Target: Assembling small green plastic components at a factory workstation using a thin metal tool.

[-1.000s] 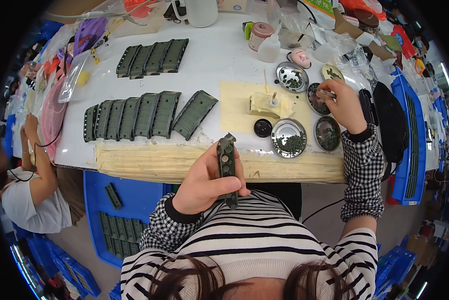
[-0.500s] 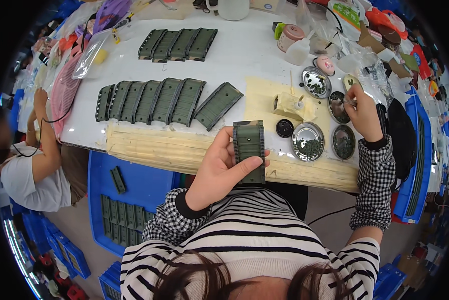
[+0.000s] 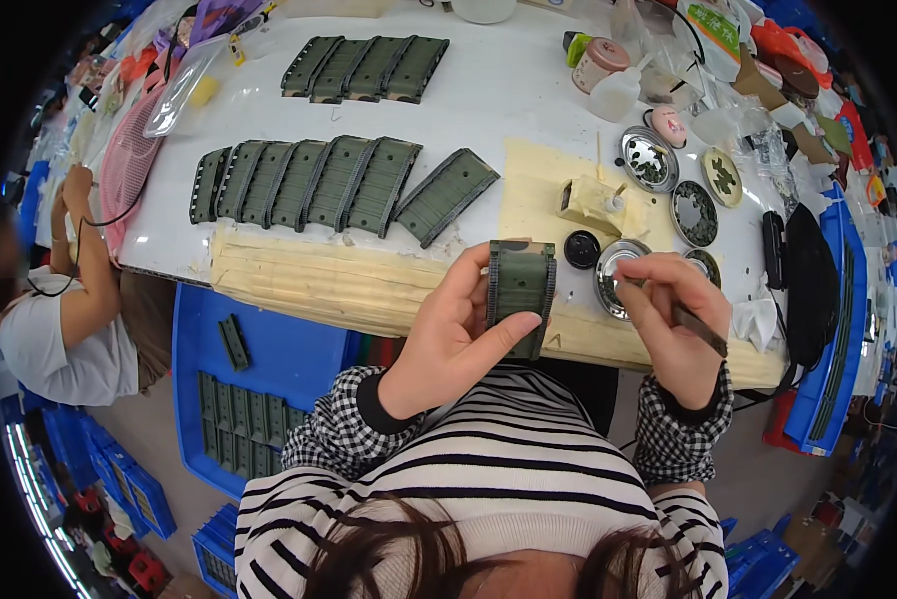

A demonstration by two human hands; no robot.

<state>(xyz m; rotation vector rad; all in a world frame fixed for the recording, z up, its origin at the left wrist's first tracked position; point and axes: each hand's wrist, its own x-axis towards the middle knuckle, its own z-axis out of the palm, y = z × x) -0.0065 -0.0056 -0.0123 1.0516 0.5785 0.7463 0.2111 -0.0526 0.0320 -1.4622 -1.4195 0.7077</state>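
A green panel (image 3: 520,285) is gripped by the left hand (image 3: 456,334), a slim tool (image 3: 701,328) (dark-coloured) by the right hand (image 3: 680,347).

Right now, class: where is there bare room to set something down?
The broadest bare patch of white table lies between the upper row of green pieces and the pink jar. Another, inside the blue bin, lies right of the lone green piece. It is crowded around the metal dishes and the right hand.

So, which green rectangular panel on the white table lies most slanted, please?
The rightmost green rectangular panel on the white table; it slants rightward more than the others.
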